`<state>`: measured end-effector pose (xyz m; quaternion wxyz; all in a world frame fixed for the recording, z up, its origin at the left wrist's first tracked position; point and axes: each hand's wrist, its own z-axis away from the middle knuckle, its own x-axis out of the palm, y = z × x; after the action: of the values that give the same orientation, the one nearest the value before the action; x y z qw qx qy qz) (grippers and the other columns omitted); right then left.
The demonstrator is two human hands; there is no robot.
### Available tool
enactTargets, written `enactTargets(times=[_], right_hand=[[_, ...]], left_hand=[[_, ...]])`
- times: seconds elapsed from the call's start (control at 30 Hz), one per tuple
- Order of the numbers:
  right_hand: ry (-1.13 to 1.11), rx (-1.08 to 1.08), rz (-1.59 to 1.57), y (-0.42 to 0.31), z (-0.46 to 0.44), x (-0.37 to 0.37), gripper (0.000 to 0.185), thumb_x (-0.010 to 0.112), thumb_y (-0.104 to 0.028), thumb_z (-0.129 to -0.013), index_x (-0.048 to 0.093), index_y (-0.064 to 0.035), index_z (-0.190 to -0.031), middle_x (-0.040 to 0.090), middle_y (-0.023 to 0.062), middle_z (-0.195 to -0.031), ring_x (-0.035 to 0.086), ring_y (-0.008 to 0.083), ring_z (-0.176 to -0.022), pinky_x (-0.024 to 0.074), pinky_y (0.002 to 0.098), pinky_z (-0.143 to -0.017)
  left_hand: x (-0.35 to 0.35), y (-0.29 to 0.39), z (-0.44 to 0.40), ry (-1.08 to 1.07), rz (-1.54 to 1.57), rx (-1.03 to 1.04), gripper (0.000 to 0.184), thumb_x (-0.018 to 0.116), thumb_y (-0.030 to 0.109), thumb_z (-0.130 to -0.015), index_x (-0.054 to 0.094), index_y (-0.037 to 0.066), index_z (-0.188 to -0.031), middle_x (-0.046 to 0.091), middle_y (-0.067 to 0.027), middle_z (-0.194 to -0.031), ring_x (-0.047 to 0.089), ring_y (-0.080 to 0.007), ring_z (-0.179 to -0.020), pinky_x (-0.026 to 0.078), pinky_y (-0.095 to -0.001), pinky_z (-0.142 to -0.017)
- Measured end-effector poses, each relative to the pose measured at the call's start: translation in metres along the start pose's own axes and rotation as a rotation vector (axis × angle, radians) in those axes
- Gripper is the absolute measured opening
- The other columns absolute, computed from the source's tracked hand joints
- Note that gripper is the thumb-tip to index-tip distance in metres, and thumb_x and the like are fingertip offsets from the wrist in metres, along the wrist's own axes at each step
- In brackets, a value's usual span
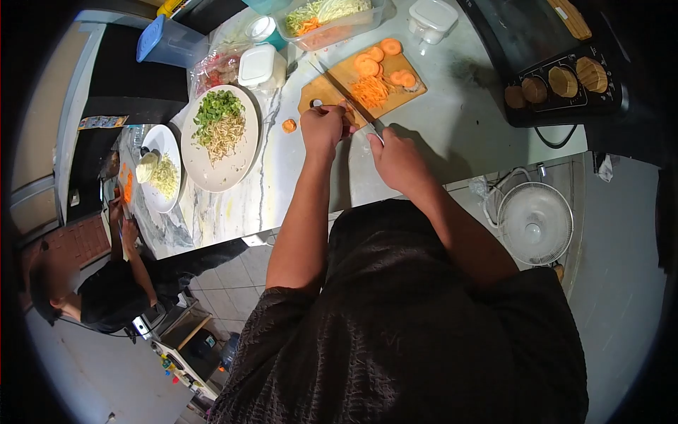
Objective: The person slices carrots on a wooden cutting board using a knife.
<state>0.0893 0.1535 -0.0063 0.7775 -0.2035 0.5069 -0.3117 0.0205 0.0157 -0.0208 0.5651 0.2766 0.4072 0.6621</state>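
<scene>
My right hand (397,161) is closed round the handle of a kitchen knife (346,92), its blade lying diagonally over a wooden cutting board (404,68). On the blade's left side, my left hand (325,131) has its fingers curled at the board's near edge. Orange carrot shows at these fingertips, mostly hidden by the hand. Right of the blade sits a pile of carrot strips (370,92), with round carrot slices (368,65) behind it. A small carrot end (289,126) rests on the counter, left of the board.
Left of me stands a plate (226,173) with chopped greens and bean sprouts, beside a white oval dish (167,201). Behind are a lidded tub (262,67) and a vegetable container (332,37). A toaster oven (558,78) stands right. Another person (106,290) works at far left.
</scene>
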Motion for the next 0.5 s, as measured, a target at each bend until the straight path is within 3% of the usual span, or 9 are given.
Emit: enactTargets(times=[0.1,0.2,0.5], right_hand=[[-0.014,0.024,0.004,-0.0026,0.0001,-0.0009,0.038,0.045,-0.035,-0.098,0.055,0.0021,-0.101,0.064,0.03,-0.088,0.062,0.0484,-0.087,0.0484,0.0543,-0.078],[-0.016,0.038,0.013,-0.005,0.0003,-0.0032,0.038,0.045,-0.034,-0.098,0.054,0.0024,-0.102,0.065,0.0294,-0.088,0.062,0.048,-0.086,0.0489,0.0538,-0.078],[-0.053,0.053,-0.002,-0.0067,-0.0039,-0.0019,0.039,0.047,-0.034,-0.098,0.053,0.0042,-0.102,0.065,0.0286,-0.088,0.063,0.047,-0.086,0.05,0.0532,-0.077]], left_hand=[[-0.0009,-0.0007,-0.0011,-0.017,-0.004,-0.025,0.018,0.065,0.011,-0.087,0.058,-0.005,-0.083,0.06,-0.0089,-0.064,0.063,-0.0172,-0.05,0.048,-0.0252,-0.044],[-0.0007,-0.0004,-0.0011,-0.023,0.003,-0.009,0.022,0.065,0.011,-0.088,0.056,-0.008,-0.079,0.062,-0.0131,-0.065,0.062,-0.0181,-0.049,0.049,-0.027,-0.043],[-0.0004,0.0042,0.0019,-0.024,-0.014,-0.013,0.022,0.063,0.01,-0.089,0.056,-0.008,-0.079,0.061,-0.0123,-0.063,0.061,-0.0175,-0.048,0.048,-0.0263,-0.044]])
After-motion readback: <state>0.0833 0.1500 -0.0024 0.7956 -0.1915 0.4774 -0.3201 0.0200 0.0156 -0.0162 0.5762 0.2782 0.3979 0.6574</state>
